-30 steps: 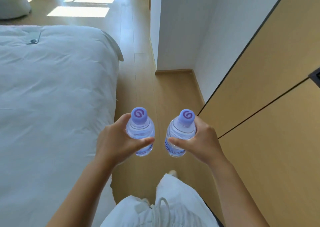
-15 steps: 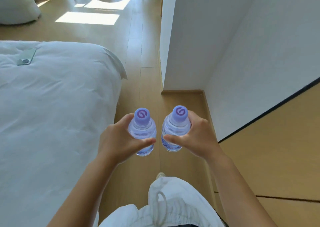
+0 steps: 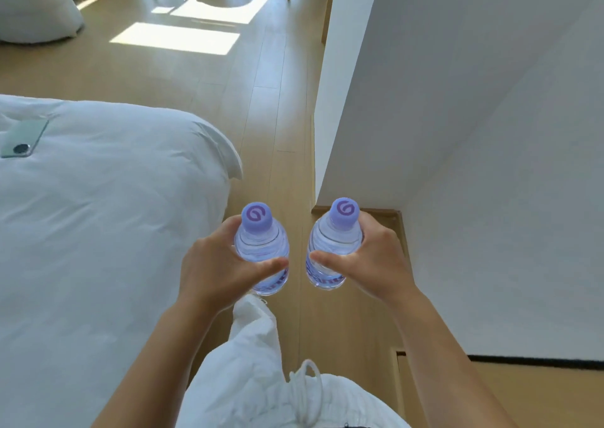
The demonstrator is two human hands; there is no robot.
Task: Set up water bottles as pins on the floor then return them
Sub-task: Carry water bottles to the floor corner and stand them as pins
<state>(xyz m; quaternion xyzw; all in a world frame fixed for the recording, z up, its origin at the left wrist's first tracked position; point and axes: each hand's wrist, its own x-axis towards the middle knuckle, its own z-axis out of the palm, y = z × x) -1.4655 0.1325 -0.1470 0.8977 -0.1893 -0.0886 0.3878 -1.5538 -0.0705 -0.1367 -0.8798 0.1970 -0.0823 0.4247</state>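
Head view looks down on two water bottles, one in each hand, held up in the air over the wooden floor (image 3: pixel 287 107). The left bottle (image 3: pixel 261 251) has a purple cap (image 3: pixel 257 216) on top, and the right bottle (image 3: pixel 333 247) has a purple cap too. Both bottles stand almost straight up, caps toward the camera and bottoms pointing down at the floor. They are close side by side but do not touch. The left hand (image 3: pixel 215 264) wraps around the middle of the left bottle, with the thumb lying across the front. The right hand (image 3: pixel 369 261) wraps around the right bottle the same way. Both grips look snug, with the fingers curled around the plastic. Both arms reach forward from the body, bent a little, at about the same height. Each bottle sits right inside its own hand, so neither hand has to reach for anything. The floor is well below the bottles, so I think the arms must go down a long way, or the person must bend, to stand them up as pins. A white bed (image 3: pixel 98 231) is on the left with a phone (image 3: pixel 23 140) lying on it. A white wall (image 3: pixel 457 117) is on the right. The open strip of floor runs straight ahead between them.
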